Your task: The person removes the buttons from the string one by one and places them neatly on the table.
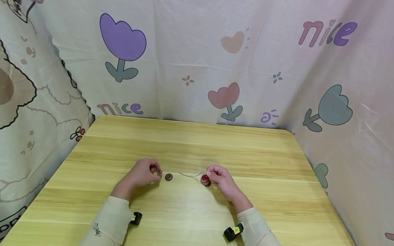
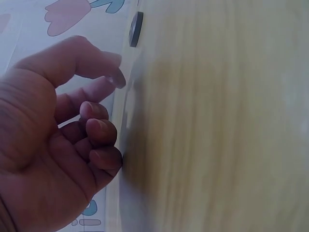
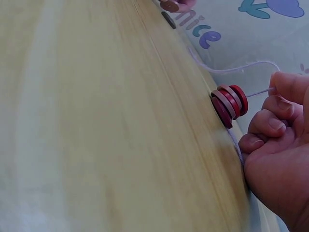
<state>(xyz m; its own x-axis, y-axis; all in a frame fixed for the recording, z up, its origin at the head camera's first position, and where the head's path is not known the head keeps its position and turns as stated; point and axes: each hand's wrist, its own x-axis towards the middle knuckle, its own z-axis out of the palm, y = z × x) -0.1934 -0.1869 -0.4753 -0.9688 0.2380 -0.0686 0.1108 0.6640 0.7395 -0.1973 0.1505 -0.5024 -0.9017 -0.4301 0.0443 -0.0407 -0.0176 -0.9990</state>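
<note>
My right hand (image 1: 222, 179) pinches a thin pale cord (image 3: 241, 68) between thumb and forefinger, its other fingers curled in. Several red, pink and dark red buttons (image 3: 230, 104) are stacked on this cord just below the fingertips, and its loose end trails left. My left hand (image 1: 144, 173) pinches a small brown button (image 3: 169, 6) at its fingertips, seen edge-on in the left wrist view. Between the hands, nearer the left, a dark round button (image 1: 168, 177) lies flat on the table.
The light wood table (image 1: 184, 147) reaches back to a patterned cloth (image 1: 184, 44) that hangs behind and at both sides. Each wrist wears a small black camera, the left one (image 1: 136, 218) and the right one (image 1: 233, 232).
</note>
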